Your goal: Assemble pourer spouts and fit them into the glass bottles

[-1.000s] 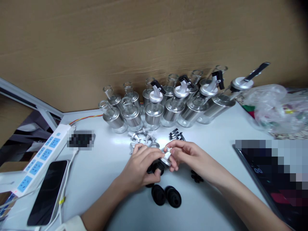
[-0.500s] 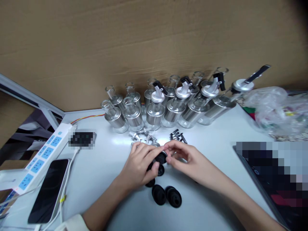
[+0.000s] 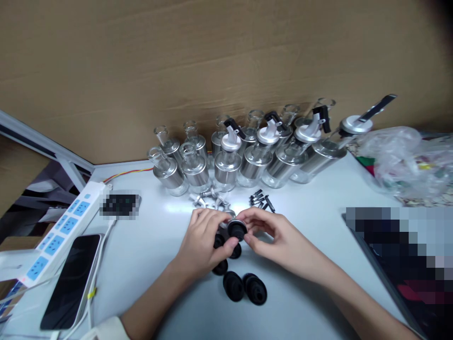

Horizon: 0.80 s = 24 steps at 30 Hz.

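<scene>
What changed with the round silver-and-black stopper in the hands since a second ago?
The round silver-and-black stopper got turned over: its shiny silver top showed before, and now its black underside faces the camera. The bare left hand and bare right hand are still on it. The clear glass bottles with silver bands and the round black plugs on the table stayed put.

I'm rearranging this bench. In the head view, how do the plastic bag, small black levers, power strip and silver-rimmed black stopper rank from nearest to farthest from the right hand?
From the right hand:
1. Silver-rimmed black stopper, touching it.
2. Small black levers, just beyond.
3. Plastic bag, far right.
4. Power strip, far left.
</scene>
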Available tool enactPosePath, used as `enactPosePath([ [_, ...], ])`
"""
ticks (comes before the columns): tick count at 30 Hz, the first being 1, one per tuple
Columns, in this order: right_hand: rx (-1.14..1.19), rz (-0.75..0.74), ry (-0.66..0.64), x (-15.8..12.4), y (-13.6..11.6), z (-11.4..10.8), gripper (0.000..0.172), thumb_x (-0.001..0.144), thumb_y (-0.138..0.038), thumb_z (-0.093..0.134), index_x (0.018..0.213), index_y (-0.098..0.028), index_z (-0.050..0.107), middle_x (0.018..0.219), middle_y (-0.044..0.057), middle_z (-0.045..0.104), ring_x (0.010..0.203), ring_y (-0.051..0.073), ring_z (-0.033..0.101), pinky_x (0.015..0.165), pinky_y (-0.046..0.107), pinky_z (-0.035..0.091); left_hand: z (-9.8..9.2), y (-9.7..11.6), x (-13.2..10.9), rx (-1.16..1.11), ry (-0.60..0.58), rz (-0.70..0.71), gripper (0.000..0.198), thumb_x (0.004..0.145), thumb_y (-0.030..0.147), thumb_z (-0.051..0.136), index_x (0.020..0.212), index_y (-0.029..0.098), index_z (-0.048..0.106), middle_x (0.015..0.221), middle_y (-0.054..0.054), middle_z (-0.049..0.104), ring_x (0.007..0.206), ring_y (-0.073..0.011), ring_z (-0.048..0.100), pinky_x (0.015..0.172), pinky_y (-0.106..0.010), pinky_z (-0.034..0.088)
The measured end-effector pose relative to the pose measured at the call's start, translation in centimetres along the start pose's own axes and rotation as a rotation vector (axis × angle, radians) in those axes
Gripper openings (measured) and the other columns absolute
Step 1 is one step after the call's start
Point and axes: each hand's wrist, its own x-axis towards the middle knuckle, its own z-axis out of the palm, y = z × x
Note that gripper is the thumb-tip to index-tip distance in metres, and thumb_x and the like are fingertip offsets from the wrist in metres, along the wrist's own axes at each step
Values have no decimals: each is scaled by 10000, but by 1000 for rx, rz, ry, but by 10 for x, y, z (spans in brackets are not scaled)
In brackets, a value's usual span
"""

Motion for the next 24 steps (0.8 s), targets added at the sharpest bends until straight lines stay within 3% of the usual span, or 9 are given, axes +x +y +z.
enactPosePath([
  [4, 23, 3, -8, 0, -1, 1, 221, 753, -209, 597, 972, -194, 574, 932, 51, 647, 808, 157, 614, 768, 314, 523, -1, 1, 1, 19, -13, -70, 376, 948, 503, 323, 811, 184, 469, 738, -15, 561, 717, -166, 498, 732, -338, 369],
  [15, -19, -39, 36, 0, 1, 6, 213, 740, -187, 584, 951, -189, 557, 911, 43, 638, 807, 149, 617, 762, 293, 525, -3, 3, 1, 25, -58, -56, 272, 946, 388, 369, 880, 164, 508, 783, -26, 564, 764, -169, 485, 780, -347, 336],
  [24, -148, -121, 68, -1, 1, 9, 230, 695, -131, 567, 916, -193, 569, 843, 16, 637, 771, 144, 591, 731, 284, 497, -7, 6, 3, -23, -63, -31, 158, 818, 311, 426, 809, 167, 490, 731, -18, 509, 726, -170, 452, 752, -352, 327],
])
